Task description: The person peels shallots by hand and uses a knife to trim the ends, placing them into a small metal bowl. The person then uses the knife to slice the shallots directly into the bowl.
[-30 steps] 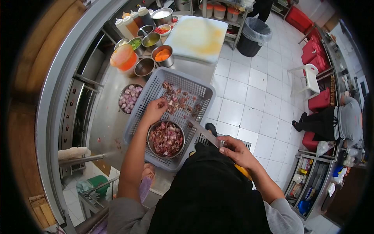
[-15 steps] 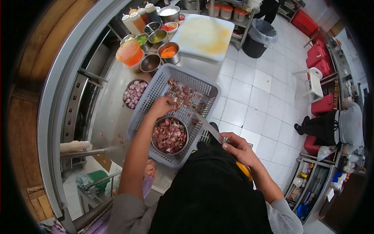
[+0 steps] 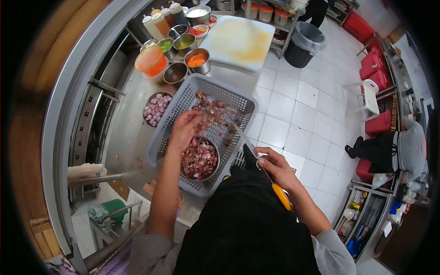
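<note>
My left hand (image 3: 184,130) is over the grey perforated basket (image 3: 157,133), just above a metal bowl (image 3: 218,161) filled with reddish-purple shallot pieces and skins (image 3: 200,160). Its fingers are loosely bent and apart, slightly blurred, with nothing distinct in them. Loose brown skins and scraps (image 3: 213,111) lie on the basket floor beyond the fingertips. At the basket's right side, my right hand (image 3: 275,167) grips a knife (image 3: 244,136) around the base of its blade. The knife's yellow handle (image 3: 282,197) sticks out below the palm, while the blade points over the basket.
Left of the basket stands a bowl of whole shallots (image 3: 156,109). Beyond it are metal containers (image 3: 198,60), an orange tub (image 3: 151,63), squeeze bottles (image 3: 160,24) and a stained white cutting board (image 3: 239,42). A black bin (image 3: 300,48) and another person (image 3: 408,146) are to the right.
My left hand has drawn back from the scraps toward the bowl, its fingers loosening. My right hand has shifted slightly up and left, and the knife has turned, showing more yellow handle.
</note>
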`<action>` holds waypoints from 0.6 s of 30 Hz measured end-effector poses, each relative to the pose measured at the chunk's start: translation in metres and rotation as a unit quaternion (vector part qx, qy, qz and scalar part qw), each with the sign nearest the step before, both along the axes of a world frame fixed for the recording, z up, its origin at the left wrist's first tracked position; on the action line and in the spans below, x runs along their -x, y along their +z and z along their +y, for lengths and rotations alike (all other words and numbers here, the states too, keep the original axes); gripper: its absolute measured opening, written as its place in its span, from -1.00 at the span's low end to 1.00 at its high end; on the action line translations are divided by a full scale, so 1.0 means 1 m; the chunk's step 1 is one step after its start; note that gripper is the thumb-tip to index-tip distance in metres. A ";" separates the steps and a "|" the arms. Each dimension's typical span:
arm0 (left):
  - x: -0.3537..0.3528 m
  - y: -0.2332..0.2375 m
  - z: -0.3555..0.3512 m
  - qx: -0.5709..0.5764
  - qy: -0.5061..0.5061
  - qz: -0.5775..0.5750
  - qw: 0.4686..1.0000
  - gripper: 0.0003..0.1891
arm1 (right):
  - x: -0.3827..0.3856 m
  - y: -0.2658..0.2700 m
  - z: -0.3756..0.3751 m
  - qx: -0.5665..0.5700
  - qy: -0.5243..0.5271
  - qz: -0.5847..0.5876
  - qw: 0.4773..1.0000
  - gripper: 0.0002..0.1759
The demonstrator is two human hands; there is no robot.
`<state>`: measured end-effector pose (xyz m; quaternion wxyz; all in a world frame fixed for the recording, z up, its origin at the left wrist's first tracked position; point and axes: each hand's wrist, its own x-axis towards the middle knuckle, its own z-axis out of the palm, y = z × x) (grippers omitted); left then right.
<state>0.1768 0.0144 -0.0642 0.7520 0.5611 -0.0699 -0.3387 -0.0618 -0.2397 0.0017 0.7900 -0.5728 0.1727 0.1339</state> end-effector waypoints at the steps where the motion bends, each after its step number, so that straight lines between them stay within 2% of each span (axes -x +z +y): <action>1: 0.017 0.007 0.006 0.040 0.040 0.020 0.998 -0.82 | -0.007 -0.003 0.005 0.003 0.021 -0.029 0.999 -0.57; 5: 0.082 0.026 0.020 0.116 0.144 0.038 0.982 -0.81 | -0.037 0.007 0.037 -0.003 0.086 -0.076 0.993 -0.52; 7: 0.109 0.040 0.022 0.125 0.148 0.043 0.980 -0.79 | -0.045 0.001 0.055 0.017 0.098 -0.114 0.988 -0.47; 9: 0.134 0.051 0.017 0.128 0.220 0.022 0.967 -0.77 | -0.052 0.014 0.069 0.075 0.158 -0.153 0.973 -0.43; 14: 0.159 0.066 0.028 0.090 0.258 -0.029 0.962 -0.70 | -0.054 0.017 0.094 0.086 0.194 -0.204 0.956 -0.40; 18: 0.168 0.056 0.042 0.114 0.275 -0.032 0.954 -0.70 | -0.052 0.024 0.105 0.086 0.199 -0.217 0.952 -0.41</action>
